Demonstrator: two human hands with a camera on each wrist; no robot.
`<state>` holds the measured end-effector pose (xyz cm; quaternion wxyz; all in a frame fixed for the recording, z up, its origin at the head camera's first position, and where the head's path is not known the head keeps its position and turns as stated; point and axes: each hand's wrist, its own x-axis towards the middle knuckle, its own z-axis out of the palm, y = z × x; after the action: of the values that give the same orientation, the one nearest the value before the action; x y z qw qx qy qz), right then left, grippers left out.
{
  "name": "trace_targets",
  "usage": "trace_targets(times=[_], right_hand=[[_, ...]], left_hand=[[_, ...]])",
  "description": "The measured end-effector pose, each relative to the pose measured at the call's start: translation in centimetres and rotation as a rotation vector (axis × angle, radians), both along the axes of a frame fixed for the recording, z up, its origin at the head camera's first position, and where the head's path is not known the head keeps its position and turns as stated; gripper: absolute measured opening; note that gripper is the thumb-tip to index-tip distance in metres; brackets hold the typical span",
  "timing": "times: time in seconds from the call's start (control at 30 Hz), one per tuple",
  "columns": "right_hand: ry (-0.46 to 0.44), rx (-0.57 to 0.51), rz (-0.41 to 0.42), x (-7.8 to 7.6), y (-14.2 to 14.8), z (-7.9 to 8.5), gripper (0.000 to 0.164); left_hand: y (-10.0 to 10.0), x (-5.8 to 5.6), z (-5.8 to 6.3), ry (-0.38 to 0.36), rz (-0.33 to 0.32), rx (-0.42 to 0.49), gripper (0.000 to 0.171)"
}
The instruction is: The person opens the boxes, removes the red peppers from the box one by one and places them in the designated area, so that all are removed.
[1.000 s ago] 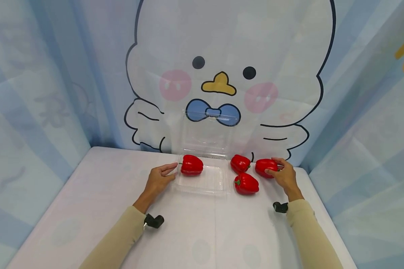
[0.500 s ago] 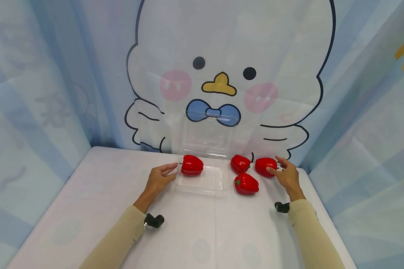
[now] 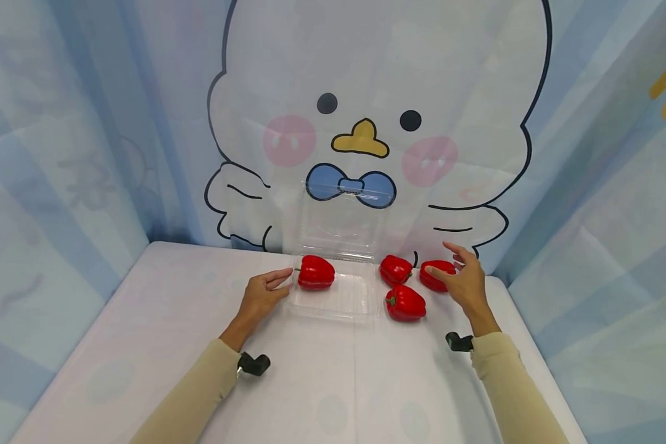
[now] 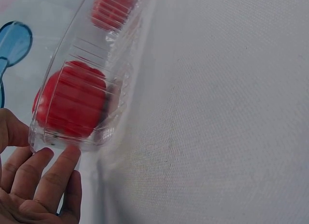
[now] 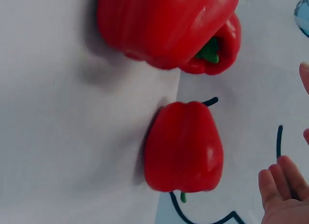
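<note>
A clear plastic clamshell container (image 3: 333, 308) stands with its lid (image 3: 338, 228) raised, and one red bell pepper (image 3: 316, 272) lies in its left part. My left hand (image 3: 263, 298) pinches the container's left edge; in the left wrist view the thumb (image 4: 14, 132) is at the rim and the fingers (image 4: 60, 171) meet the side wall. To the right lie three more red bell peppers, two close together (image 3: 396, 271) (image 3: 406, 303) and one (image 3: 434, 275) farther right. Beside and above that last pepper, my right hand (image 3: 466, 277) has its fingers spread, holding nothing.
The peppers and container are near the back edge of a white-covered table (image 3: 333, 376). A curtain (image 3: 366, 74) printed with a cartoon bird hangs right behind, with blue curtains at both sides. Each wrist carries a small black camera (image 3: 254, 364).
My right hand has let go of the far right pepper and risen slightly over it, its fingers spreading. The left hand, container and peppers stay put.
</note>
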<state>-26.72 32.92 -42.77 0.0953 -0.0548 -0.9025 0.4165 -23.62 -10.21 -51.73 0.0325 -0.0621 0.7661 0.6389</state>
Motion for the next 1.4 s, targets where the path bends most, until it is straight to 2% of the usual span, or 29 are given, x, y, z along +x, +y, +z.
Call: trace_targets(times=[0.17,0.43,0.77,1.0,1.2,1.4], right_hand=[[0.071,-0.017,0.057,0.4,-2.2,0.7,0.078],[0.153,-0.004,0.151,0.2,-5.5,0.1,0.077],[0.127,0.004,0.252,1.1,-10.1,-0.6,0.083],[0.113,-0.042,0.316,1.4,-12.9,-1.1,0.081],[0.089,-0.094,0.318,1.2,-15.4,-2.3,0.078],[0.080,-0.099,0.340,0.5,-17.4,-4.1,0.080]], left_hand=[[0.1,0.0,0.2,-0.006,-0.001,-0.004,0.045],[0.1,0.4,0.7,-0.008,0.001,-0.007,0.046],[0.0,0.6,0.9,-0.009,0.011,-0.018,0.046],[-0.3,0.5,0.6,0.004,0.002,-0.002,0.048],[-0.4,0.4,0.6,0.003,-0.005,0.005,0.047],[-0.5,0.4,0.6,0.001,-0.003,0.005,0.048]])
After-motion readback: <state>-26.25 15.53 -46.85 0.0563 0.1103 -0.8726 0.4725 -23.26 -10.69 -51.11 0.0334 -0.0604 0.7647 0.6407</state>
